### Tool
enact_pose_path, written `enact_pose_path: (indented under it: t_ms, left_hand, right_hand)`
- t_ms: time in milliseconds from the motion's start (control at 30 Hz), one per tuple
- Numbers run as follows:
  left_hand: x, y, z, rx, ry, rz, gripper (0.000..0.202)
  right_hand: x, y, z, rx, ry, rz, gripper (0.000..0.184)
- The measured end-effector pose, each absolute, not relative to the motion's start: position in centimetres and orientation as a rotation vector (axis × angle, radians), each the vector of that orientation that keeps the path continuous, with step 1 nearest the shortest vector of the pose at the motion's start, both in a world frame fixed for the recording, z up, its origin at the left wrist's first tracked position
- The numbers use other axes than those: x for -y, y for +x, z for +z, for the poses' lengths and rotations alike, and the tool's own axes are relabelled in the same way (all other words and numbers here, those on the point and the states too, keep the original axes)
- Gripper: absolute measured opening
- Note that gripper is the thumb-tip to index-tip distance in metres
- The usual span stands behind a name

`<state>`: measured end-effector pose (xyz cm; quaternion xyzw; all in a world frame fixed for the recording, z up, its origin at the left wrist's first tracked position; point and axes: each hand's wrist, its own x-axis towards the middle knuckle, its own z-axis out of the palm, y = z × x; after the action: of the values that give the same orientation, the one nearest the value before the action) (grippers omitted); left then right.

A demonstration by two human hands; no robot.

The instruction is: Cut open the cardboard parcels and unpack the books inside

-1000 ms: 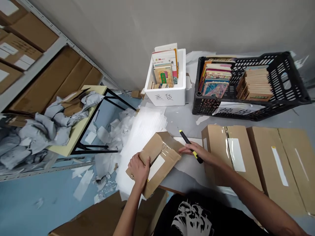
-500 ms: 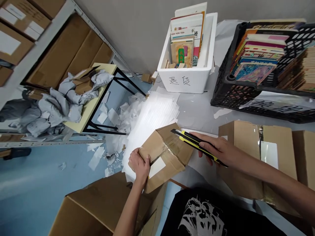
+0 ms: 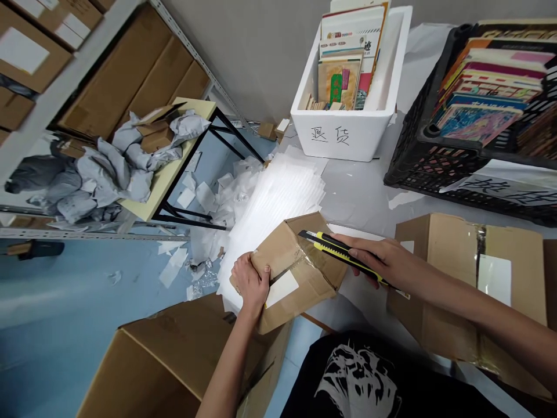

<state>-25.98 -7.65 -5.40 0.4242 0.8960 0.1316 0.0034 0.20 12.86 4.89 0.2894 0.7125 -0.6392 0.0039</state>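
Note:
A brown cardboard box (image 3: pixel 311 284), tilted and taped along its top seam, bears a white label (image 3: pixel 282 288). My left hand (image 3: pixel 251 281) grips the box at its left end, thumb on top and the other fingers around the edge. In my right hand (image 3: pixel 374 255) is a yellow and black utility knife (image 3: pixel 343 252), with its dark blade out and pointing left over the box's upper part. Whether the blade touches the cardboard I cannot tell. Beneath the box's far side lies a stack of white foam sheets (image 3: pixel 274 197).
A white foam bin (image 3: pixel 343 136) of books and a black crate (image 3: pixel 435 168) of books stand behind. To the right is another taped box (image 3: pixel 448 278); a large open carton (image 3: pixel 174 348) sits below left. Grey parcels (image 3: pixel 104 174) crowd a small table (image 3: pixel 195 107).
The view has shifted slightly, so the surroundings appear moved. My right hand and the knife have come a little left over the box; my left hand keeps its grip.

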Motion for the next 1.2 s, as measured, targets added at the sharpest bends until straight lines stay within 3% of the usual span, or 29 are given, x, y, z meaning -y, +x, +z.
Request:
enact_pose_path:
  t_ms: [667, 1200]
  left_hand:
    - [7.9, -25.8, -5.3, -2.844, 1.283, 0.339, 0.046]
    - [8.4, -26.1, -5.7, -2.871, 1.307, 0.310, 0.057]
  right_hand:
    - [-12.3, -0.3, 5.0, -2.221, 0.874, -1.944, 0.046]
    - [-11.6, -0.7, 6.4, -2.402, 0.788, -1.831, 0.040]
